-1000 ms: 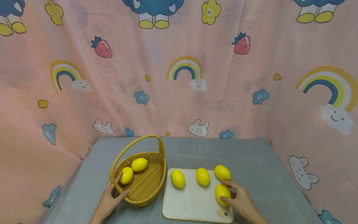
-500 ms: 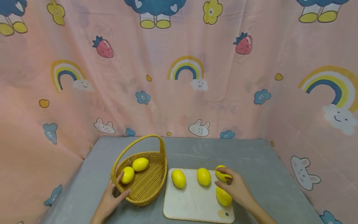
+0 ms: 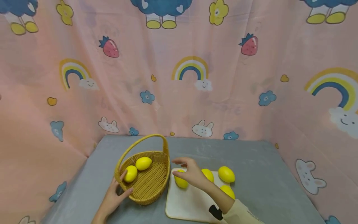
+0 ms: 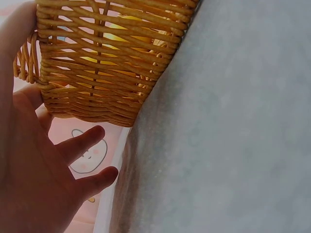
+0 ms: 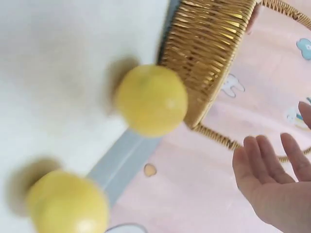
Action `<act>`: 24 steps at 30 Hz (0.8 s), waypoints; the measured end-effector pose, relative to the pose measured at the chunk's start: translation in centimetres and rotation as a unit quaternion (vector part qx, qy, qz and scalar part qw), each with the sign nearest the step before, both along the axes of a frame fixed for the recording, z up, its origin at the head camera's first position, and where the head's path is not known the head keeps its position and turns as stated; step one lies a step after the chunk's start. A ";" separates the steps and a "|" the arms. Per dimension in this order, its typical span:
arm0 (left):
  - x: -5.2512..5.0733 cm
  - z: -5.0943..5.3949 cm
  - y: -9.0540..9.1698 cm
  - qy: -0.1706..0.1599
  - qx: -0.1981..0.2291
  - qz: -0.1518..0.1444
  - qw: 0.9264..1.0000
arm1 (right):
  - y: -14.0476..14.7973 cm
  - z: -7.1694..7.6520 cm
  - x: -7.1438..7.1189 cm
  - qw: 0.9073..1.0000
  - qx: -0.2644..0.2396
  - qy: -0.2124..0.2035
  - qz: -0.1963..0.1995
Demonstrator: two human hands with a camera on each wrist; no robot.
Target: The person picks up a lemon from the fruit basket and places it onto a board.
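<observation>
My left hand (image 3: 111, 199) grips the near left rim of the wicker basket (image 3: 150, 185), thumb and a finger over the edge. Two yellow lemons (image 3: 143, 163) lie in the basket. In the left wrist view, my left hand (image 4: 39, 165) is at the wicker basket (image 4: 107, 73), two fingers off it. My right hand (image 3: 193, 175), empty with fingers spread, hovers over the leftmost lemon (image 3: 181, 183) on the white board (image 3: 184, 207). The right wrist view has my right hand (image 5: 277, 194) apart from the nearest lemon (image 5: 151, 100).
Partly behind the right forearm are a lemon (image 3: 208, 175) and another lemon (image 3: 227, 191). One more lemon (image 3: 226, 174) sits at the board's far right corner. The grey table (image 3: 268, 186) meets a pink patterned curtain (image 3: 179, 109) behind and at the sides.
My right hand has left the right-hand lemons and moved left across the board, to above the leftmost one. My left hand stays on the basket. The head view has shifted slightly.
</observation>
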State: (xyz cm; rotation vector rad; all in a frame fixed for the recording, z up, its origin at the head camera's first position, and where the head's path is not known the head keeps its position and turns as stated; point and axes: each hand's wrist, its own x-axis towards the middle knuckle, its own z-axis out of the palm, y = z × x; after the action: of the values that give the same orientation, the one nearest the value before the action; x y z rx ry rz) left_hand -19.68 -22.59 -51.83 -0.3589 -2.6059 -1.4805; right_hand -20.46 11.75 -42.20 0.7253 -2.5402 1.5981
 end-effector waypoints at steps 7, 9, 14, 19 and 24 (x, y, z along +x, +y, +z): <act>-0.2 -0.2 -0.3 0.014 0.003 0.002 1.000 | -4.5 1.5 -3.2 0.998 0.018 -0.034 0.044; -0.2 -0.1 -0.3 0.012 0.001 0.004 1.000 | -5.7 2.0 -3.9 0.998 0.028 -0.038 0.049; -0.2 -0.3 -0.2 0.013 0.002 0.006 1.000 | -8.5 2.6 -5.5 0.997 0.047 -0.043 0.051; -0.2 -0.5 0.0 0.009 0.010 0.003 1.000 | -10.7 2.5 -6.4 0.995 0.063 -0.052 0.053; -0.2 -0.5 0.1 0.006 0.017 0.007 1.000 | -12.3 2.3 -7.2 0.993 0.098 -0.059 0.043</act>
State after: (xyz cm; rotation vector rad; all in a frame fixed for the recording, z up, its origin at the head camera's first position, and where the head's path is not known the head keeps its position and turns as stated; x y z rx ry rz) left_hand -19.84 -22.53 -52.29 -0.3426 -2.5665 -1.5107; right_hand -27.69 -0.59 -39.85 0.7895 -2.8183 1.4694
